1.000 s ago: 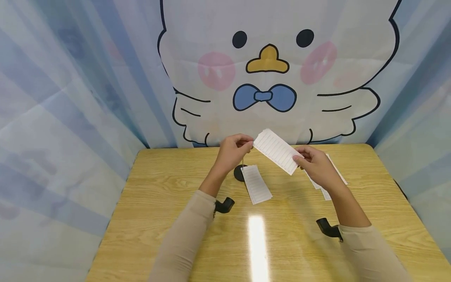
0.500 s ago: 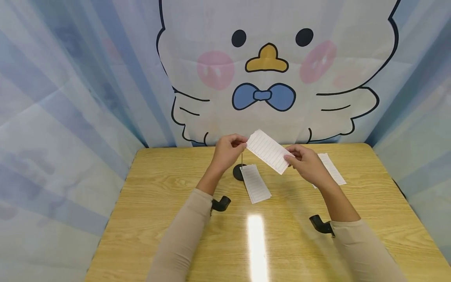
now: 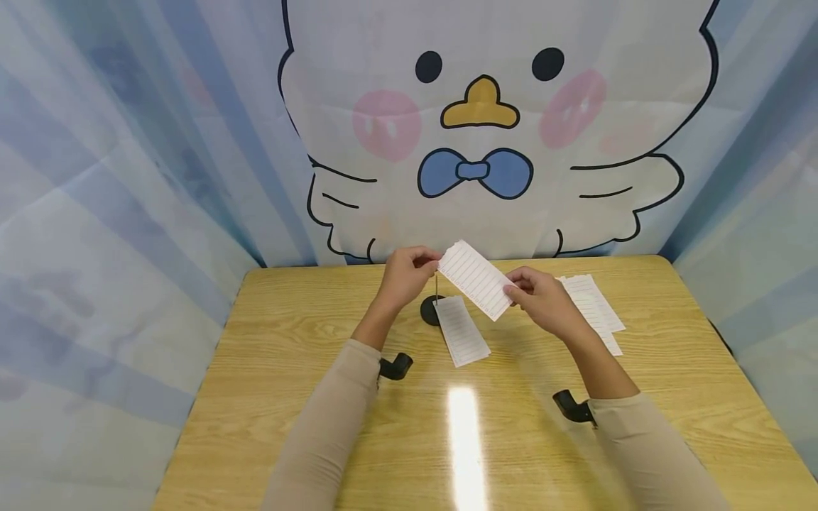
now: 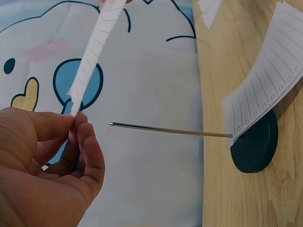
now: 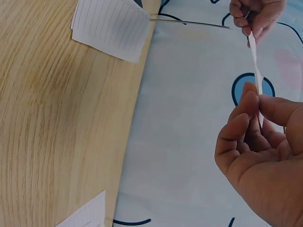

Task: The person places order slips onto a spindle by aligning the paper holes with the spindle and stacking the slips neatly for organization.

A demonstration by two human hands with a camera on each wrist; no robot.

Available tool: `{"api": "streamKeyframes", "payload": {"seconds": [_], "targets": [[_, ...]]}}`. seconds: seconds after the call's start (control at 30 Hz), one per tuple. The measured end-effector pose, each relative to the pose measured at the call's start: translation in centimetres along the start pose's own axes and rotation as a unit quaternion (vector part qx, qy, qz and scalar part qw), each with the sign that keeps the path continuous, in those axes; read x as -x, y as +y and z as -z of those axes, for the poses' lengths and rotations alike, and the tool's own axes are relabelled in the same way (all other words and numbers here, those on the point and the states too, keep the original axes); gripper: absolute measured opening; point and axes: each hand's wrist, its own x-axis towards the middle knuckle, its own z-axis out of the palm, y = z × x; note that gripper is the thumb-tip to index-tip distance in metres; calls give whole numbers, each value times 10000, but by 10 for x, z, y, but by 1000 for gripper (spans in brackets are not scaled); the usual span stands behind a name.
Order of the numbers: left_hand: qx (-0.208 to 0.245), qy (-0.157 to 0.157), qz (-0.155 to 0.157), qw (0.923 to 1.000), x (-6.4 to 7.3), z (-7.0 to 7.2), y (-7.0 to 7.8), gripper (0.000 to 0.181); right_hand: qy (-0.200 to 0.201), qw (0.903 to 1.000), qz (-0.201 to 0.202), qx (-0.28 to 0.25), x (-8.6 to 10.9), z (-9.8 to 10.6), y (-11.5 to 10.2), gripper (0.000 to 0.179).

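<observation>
A lined white paper slip is held up slanting between both hands. My left hand pinches its left corner between thumb and fingers; my right hand pinches its lower right end. Below the slip stands a bill spike with a round black base and a thin metal rod. In the left wrist view the rod's sharp tip is just beside my left fingertips, apart from the held slip. Several lined slips are stuck on the spike low down, fanned out over the base.
More lined paper slips lie overlapping on the wooden table, partly behind my right hand. A curtain with a cartoon bird hangs along the table's back edge. A bright light reflection crosses the front of the table.
Both hands have moved left with the held slip, the right one farther, so the slip now hangs closer to the spike. More of the loose slips at the right shows.
</observation>
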Motion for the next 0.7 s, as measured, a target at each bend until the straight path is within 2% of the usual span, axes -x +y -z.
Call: {"api": "streamKeyframes", "payload": {"seconds": [0.7], "targets": [[-208, 38, 321, 9993, 0, -3, -10, 14, -117, 9999, -98, 21, -1, -8, 5, 25]]}}
